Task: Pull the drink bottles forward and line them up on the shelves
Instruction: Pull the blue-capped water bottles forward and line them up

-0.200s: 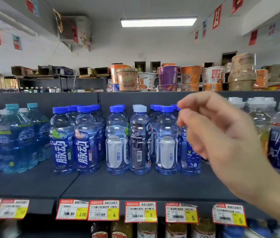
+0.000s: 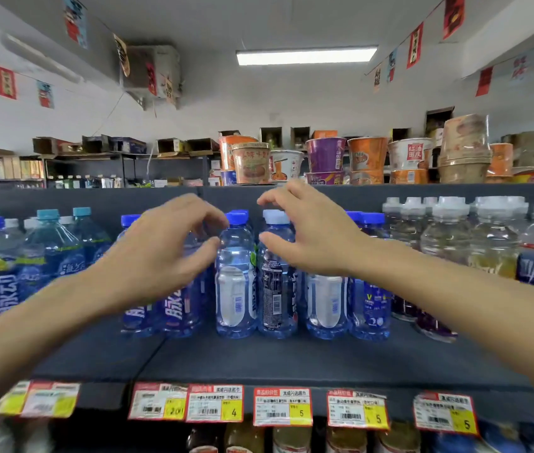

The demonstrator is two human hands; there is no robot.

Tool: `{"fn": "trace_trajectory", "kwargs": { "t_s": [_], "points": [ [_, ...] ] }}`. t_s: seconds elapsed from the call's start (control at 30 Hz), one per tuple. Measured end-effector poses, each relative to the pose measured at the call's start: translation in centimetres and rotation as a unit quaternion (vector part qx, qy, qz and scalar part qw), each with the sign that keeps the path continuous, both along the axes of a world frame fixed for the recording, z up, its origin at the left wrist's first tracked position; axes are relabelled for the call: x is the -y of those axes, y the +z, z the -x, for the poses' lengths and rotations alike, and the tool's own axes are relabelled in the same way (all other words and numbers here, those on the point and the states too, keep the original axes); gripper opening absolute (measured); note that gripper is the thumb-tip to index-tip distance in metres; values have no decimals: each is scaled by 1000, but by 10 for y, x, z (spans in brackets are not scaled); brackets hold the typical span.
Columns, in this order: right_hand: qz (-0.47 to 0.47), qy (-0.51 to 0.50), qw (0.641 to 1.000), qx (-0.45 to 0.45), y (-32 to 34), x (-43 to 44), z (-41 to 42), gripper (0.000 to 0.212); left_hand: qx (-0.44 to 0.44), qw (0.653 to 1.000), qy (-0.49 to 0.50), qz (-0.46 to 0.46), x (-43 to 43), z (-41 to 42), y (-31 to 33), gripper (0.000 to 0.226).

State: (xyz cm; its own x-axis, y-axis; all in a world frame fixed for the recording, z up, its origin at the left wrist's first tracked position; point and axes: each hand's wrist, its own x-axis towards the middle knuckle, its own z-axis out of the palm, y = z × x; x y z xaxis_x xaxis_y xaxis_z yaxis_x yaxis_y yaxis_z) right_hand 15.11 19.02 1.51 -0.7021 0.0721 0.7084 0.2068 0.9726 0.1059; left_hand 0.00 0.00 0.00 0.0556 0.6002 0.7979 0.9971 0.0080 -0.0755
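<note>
On the dark shelf (image 2: 259, 358), large bottles (image 2: 46, 256) stand far left. Your left hand (image 2: 167, 253) hovers half-open, fingers curved, gripping nothing, thumb just beside the blue-capped bottle (image 2: 236, 282). Next to it stands the pale-capped bottle (image 2: 277, 289); your right hand (image 2: 311, 237) is spread likewise, empty, at its neck.

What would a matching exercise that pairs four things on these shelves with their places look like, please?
Things:
1. front teal-capped bottle
2. purple noodle cup
3. black-labelled bottle
4. price tag marked 4

Places:
a. on the front edge of the middle shelf
b. left of the left hand
c. on the top shelf
d. below the fingers of the right hand

Pairs: 1-b; 2-c; 3-d; 4-a.
</note>
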Motion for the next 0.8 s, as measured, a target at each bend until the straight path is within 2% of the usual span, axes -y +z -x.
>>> {"fn": "trace_trajectory", "kwargs": {
  "t_s": [0.1, 0.17, 0.27, 0.37, 0.47, 0.53, 0.67, 0.8],
  "points": [
    [-85, -99, 989, 76, 15, -29, 28, 80, -76, 982, 158, 77, -46, 28, 40, 74],
    [-129, -151, 971, 134, 19, -41, 40, 91, -120, 957, 219, 149, -69, 39, 40, 102],
    [-174, -179, 955, 162, 20, -47, 49, 95, -144, 942, 228, 198, -98, 47, 39, 119],
    [-124, -152, 967, 165, 21, -53, 51, 91, -142, 933, 245, 221, -114, 50, 33, 115],
    [-26, -115, 974, 192, 26, -54, 53, 77, -47, 949, 200, 238, -121, 58, 26, 102],
    [4, -95, 977, 192, 27, -53, 54, 68, -11, 958, 170, 232, -122, 62, 24, 96],
    [47, -101, 975, 195, 22, -52, 54, 86, 17, 965, 140, 221, -120, 62, 26, 92],
    [78, -94, 971, 208, 25, -49, 52, 79, 37, 971, 112, 210, -112, 62, 31, 86]
  ]
}}
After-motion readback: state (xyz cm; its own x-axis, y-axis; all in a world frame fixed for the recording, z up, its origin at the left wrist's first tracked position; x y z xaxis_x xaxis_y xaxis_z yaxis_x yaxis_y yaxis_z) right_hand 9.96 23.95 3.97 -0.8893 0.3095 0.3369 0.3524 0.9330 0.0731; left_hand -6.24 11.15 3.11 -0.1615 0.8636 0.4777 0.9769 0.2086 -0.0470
